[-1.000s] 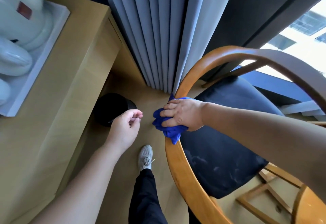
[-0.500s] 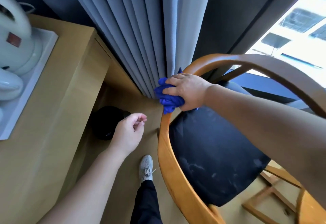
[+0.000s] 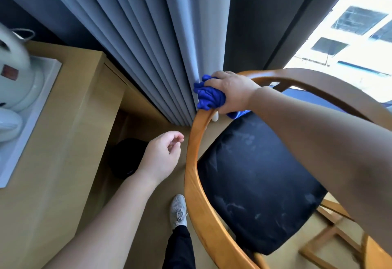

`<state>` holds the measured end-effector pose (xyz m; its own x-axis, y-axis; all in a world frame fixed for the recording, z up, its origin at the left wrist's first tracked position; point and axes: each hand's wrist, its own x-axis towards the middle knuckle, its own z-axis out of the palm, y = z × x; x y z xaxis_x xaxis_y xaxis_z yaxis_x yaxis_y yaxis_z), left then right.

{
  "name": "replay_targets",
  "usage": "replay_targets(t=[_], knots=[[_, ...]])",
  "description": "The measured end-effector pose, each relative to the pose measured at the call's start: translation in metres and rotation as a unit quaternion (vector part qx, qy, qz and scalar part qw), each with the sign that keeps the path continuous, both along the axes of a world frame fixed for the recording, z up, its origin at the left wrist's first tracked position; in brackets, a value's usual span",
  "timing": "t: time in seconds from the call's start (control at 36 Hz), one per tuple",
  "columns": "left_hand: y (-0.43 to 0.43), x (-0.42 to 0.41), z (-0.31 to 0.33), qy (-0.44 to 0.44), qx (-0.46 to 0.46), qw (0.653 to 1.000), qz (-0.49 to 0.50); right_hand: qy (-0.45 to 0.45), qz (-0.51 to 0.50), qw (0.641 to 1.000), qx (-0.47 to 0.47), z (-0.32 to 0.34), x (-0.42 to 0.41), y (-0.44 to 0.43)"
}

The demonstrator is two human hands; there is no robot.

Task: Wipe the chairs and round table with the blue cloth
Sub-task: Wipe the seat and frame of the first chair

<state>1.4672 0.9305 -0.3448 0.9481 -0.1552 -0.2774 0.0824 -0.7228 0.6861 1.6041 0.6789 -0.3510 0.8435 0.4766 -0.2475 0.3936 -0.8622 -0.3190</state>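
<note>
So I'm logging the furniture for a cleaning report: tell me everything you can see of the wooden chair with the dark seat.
The wooden chair with the dark seat has a curved, glossy orange-brown rail that bends round as back and arms. Its padded dark navy seat shows pale scuffs and smears. Lighter wooden legs and stretchers show below at lower right. It stands on tan flooring close to the grey pleated curtain. The right hand presses a bunched blue cloth onto the rail's far bend; the left hand hovers beside it, not touching.
</note>
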Motion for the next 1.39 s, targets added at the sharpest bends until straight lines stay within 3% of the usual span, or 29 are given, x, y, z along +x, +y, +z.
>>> replay_targets(t=[0.47,0.78,1.39], knots=[[-0.065,0.04,0.002,-0.023,-0.009,0.997,-0.071,0.02,-0.162,0.983,0.077,-0.026,0.023,-0.078],[-0.111,0.051,-0.009,-0.033,-0.016,0.995,-0.09,0.001,-0.231,0.972,-0.043,-0.062,0.03,-0.158],[-0.181,0.036,0.006,0.014,-0.001,0.994,-0.112,0.041,-0.354,0.933,-0.054,-0.052,-0.02,-0.242]])
